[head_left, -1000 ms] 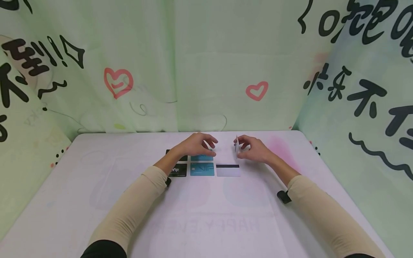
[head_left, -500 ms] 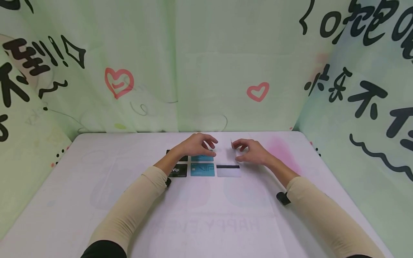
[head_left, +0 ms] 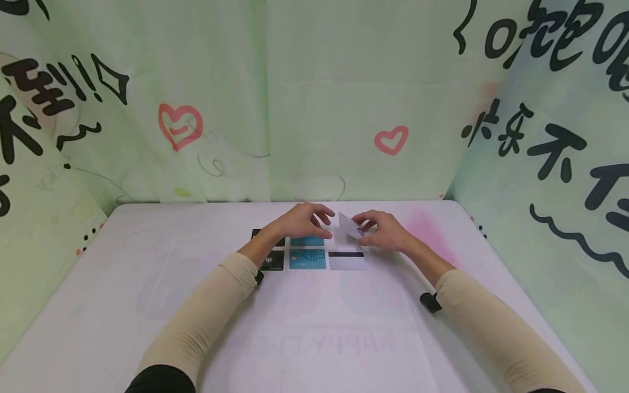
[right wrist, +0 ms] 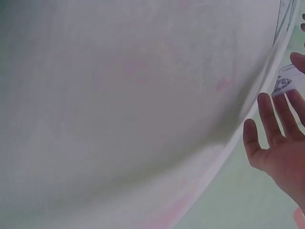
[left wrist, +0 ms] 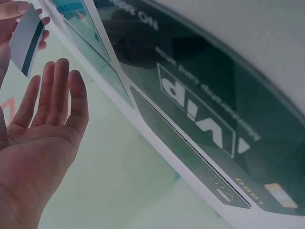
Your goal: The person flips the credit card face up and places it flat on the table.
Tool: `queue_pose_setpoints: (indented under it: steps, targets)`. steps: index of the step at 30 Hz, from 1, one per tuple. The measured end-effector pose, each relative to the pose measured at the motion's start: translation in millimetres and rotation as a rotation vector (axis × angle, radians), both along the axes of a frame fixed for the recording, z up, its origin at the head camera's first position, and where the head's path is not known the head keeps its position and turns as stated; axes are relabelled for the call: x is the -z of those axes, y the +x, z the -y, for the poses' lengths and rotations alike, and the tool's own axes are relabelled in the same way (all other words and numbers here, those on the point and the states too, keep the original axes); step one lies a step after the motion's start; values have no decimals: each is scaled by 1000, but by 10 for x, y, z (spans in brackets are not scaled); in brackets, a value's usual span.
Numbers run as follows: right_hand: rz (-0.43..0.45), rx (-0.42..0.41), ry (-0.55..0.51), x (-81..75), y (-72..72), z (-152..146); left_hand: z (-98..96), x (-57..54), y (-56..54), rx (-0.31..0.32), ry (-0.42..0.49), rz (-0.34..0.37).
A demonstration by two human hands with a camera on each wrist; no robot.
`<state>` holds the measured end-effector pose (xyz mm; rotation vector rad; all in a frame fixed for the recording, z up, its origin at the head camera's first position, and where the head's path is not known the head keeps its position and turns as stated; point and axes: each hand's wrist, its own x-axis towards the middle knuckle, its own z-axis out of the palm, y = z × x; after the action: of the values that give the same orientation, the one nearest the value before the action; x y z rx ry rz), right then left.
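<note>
Being pinched tilted by the right hand (head_left: 385,232): white card (head_left: 350,225), above the table (head_left: 147,262) past the striped card (head_left: 346,260) | left hand (head_left: 301,221) being held relaxed, empty | risk: laid cards being nudged, card slipping.

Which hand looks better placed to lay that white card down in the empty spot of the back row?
Probably the right hand: it already pinches the white card just above the free spot behind the striped card. The left hand hovers open over the blue card, holding nothing.
</note>
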<state>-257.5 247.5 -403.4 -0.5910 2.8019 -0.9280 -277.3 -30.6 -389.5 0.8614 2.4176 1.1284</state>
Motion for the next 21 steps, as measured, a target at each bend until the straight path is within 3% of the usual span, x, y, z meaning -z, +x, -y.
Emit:
queue_pose_setpoints:
  steps: [8, 21]
  targets:
    - [-48, -11, 30, -22, 21, 24, -49, -5, 2, -10, -22, -20]
    - [-48, -2, 54, -73, 72, 67, -112, -5, 0, -21, -40, -23]
